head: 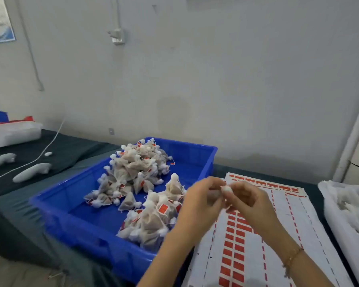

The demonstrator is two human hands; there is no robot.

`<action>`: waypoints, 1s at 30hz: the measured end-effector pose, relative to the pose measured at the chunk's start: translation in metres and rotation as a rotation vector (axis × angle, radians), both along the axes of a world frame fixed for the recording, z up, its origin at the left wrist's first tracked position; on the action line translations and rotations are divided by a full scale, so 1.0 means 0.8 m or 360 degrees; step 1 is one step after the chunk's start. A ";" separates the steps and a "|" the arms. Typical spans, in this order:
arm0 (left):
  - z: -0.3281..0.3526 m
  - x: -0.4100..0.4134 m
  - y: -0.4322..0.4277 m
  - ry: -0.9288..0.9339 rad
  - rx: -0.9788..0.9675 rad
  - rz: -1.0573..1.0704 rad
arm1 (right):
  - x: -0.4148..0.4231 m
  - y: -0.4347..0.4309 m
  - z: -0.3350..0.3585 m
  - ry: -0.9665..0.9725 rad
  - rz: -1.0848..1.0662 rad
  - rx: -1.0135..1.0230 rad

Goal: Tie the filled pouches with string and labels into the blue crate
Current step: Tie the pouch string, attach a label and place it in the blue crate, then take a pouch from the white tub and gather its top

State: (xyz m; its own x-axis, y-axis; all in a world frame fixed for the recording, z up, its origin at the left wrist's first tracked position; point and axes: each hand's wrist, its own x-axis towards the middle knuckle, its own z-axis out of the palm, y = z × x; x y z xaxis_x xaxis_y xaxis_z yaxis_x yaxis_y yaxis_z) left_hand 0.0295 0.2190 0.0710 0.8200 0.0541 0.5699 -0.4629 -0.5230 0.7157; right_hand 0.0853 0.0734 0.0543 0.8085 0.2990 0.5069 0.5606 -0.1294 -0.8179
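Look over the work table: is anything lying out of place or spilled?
One small white tuft lies alone on the dark cloth, left of the blue crate that holds the tied pouches. Nothing else stands out.

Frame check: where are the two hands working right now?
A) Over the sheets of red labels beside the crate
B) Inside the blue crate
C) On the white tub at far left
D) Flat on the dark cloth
A: the left hand and right hand meet above the label sheets, pinching a small white bundle, just right of the blue crate.
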 end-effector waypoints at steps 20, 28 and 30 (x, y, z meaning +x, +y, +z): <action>0.000 0.046 0.103 0.0164 0.0538 0.0680 | 0.022 0.094 -0.009 0.0024 -0.0093 -0.0528; 0.011 0.047 -0.086 0.0050 0.0177 0.0048 | -0.027 -0.046 -0.010 -0.0013 -0.0538 -0.0553; 0.008 0.051 -0.139 0.0107 0.0189 -0.0164 | -0.038 -0.102 0.001 0.0004 -0.0651 -0.0611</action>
State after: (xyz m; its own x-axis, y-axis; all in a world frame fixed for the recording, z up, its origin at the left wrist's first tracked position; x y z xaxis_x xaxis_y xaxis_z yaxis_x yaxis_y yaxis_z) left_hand 0.0700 0.1076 0.0774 0.8542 -0.0965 0.5109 -0.4715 -0.5579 0.6830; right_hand 0.0549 -0.0082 0.0552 0.8984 0.1233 0.4215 0.4002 -0.6249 -0.6703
